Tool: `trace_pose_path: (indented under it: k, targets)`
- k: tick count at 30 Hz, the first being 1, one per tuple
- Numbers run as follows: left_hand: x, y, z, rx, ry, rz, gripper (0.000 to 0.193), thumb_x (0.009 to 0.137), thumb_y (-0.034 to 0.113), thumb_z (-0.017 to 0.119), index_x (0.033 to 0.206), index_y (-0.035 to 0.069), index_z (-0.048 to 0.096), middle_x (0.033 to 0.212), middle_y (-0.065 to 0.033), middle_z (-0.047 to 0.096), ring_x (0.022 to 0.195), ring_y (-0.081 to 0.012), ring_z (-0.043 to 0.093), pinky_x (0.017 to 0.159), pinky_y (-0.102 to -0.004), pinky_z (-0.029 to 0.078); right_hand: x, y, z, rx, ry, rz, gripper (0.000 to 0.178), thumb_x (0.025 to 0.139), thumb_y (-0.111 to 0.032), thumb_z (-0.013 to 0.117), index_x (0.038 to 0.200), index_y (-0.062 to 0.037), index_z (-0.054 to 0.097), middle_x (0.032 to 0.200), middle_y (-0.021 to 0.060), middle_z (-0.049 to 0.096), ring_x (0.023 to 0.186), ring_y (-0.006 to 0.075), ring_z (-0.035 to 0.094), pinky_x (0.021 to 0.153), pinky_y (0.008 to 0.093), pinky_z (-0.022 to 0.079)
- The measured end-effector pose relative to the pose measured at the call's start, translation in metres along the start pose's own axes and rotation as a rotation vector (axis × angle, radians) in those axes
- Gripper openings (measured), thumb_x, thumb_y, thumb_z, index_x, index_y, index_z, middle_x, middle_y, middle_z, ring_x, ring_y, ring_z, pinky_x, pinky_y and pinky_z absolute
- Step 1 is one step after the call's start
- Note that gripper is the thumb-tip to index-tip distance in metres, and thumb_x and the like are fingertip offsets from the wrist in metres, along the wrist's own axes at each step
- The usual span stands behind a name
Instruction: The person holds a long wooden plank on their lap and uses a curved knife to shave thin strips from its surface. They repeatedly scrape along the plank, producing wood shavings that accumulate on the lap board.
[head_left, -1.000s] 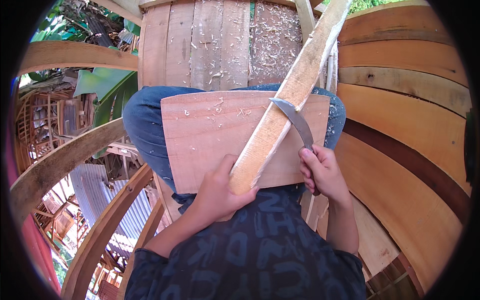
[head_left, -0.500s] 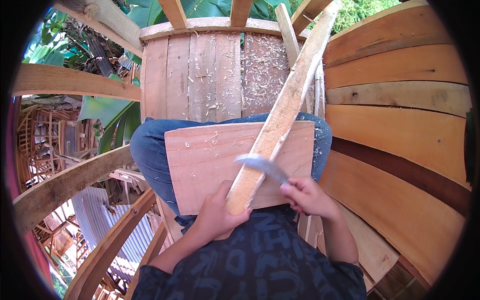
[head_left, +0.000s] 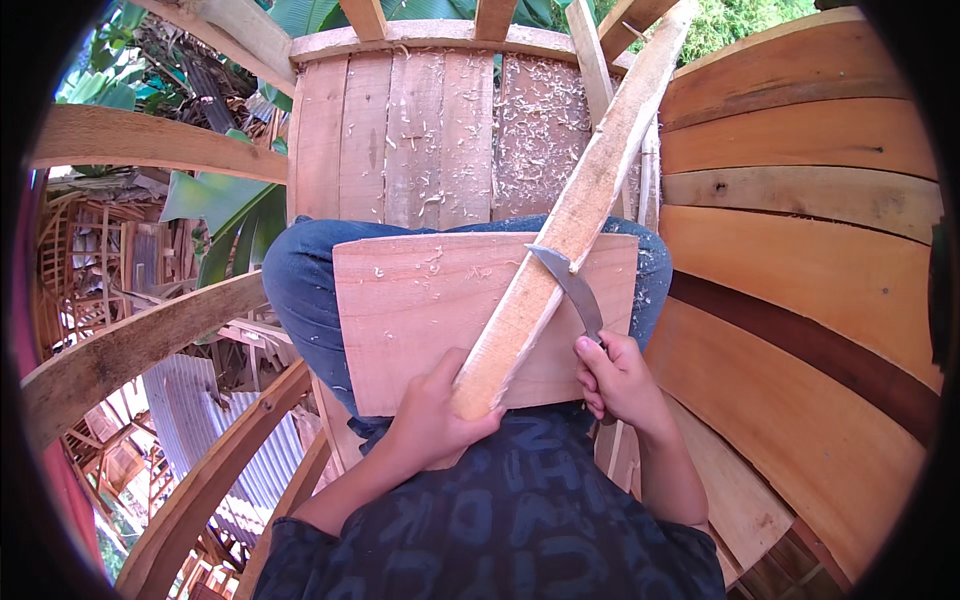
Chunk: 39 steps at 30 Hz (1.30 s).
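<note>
A long, pale strip of wood (head_left: 571,225) with rough, whitish edges slants from my lap up to the far right. Its near end is gripped by my left hand (head_left: 432,412), the thumb on one side and the fingers on the other. In my right hand (head_left: 617,379) is a knife with a curved blade (head_left: 572,285), its handle mostly hidden in the closed fingers. The blade lies across the strip's right edge, and a small curl of wood shows beside it. Under the strip, a flat wooden board (head_left: 420,315) rests on my crossed legs.
Many shavings (head_left: 540,125) are scattered over the plank floor (head_left: 365,130) ahead. A plank wall (head_left: 800,240) rises close on my right. Wooden rails (head_left: 150,345) run along the left, with corrugated metal sheets (head_left: 255,450) lower down beyond them. Another thin stick (head_left: 592,60) leans at the far end.
The knife has moved up the strip, away from me, and its blade now sits at the right edge. My left hand keeps its hold. The whole view has shifted slightly.
</note>
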<state>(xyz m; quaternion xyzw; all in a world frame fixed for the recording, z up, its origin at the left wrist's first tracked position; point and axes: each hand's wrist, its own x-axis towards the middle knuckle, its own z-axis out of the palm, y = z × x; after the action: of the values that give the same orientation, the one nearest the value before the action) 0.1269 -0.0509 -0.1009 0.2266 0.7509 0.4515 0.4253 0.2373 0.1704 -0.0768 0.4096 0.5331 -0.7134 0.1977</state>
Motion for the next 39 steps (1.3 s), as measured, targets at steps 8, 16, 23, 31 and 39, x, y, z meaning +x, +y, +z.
trace_pose_path:
  k: [8, 16, 23, 31, 39]
  targets:
    - [0.000, 0.001, 0.001, -0.021, 0.009, -0.014, 0.059, 0.071, 0.025, 0.078, 0.116, -0.001, 0.051, 0.087, -0.0247, 0.066, 0.080, -0.0352, 0.069, 0.070, -0.0386, 0.054, -0.003, -0.005, -0.022, -0.065, 0.102, -0.054, 0.033, 0.098, -0.026, 0.053, 0.072, -0.0054, 0.052, 0.053, -0.0044, 0.045, 0.040, 0.0028, 0.042, 0.035, 0.0206, 0.034]
    - [-0.002, 0.006, 0.000, -0.023, -0.020, -0.113, 0.056, 0.070, 0.020, 0.079, 0.115, 0.000, 0.052, 0.092, -0.0181, 0.066, 0.087, -0.0254, 0.068, 0.077, -0.0337, 0.052, -0.008, 0.003, -0.028, 0.375, -0.229, -0.039, 0.019, 0.098, -0.023, 0.055, 0.092, -0.0051, 0.051, 0.059, -0.0010, 0.048, 0.041, 0.0056, 0.045, 0.035, 0.0217, 0.036]
    - [0.001, 0.003, 0.003, -0.008, 0.008, -0.033, 0.057, 0.070, 0.023, 0.078, 0.114, 0.000, 0.051, 0.086, -0.0233, 0.067, 0.080, -0.0353, 0.069, 0.070, -0.0379, 0.054, -0.003, 0.025, -0.014, 0.227, -0.061, 0.059, 0.018, 0.097, -0.023, 0.057, 0.103, -0.0066, 0.053, 0.055, -0.0014, 0.046, 0.039, 0.0061, 0.043, 0.034, 0.0220, 0.033]
    - [-0.001, 0.005, 0.004, -0.003, 0.023, -0.053, 0.057, 0.069, 0.024, 0.079, 0.114, 0.001, 0.052, 0.088, -0.0229, 0.066, 0.082, -0.0360, 0.069, 0.071, -0.0384, 0.054, 0.005, 0.036, 0.000, -0.437, 0.338, -0.408, 0.022, 0.094, -0.023, 0.061, 0.089, -0.0029, 0.054, 0.051, -0.0045, 0.046, 0.038, 0.0060, 0.043, 0.035, 0.0231, 0.032]
    - [0.000, 0.003, 0.004, 0.004, 0.011, -0.049, 0.058, 0.069, 0.024, 0.079, 0.115, 0.001, 0.052, 0.089, -0.0222, 0.066, 0.084, -0.0361, 0.069, 0.072, -0.0389, 0.054, -0.005, 0.011, 0.001, -0.047, -0.271, 0.118, 0.017, 0.095, -0.017, 0.058, 0.087, -0.0054, 0.049, 0.051, -0.0030, 0.043, 0.038, 0.0063, 0.042, 0.034, 0.0231, 0.034]
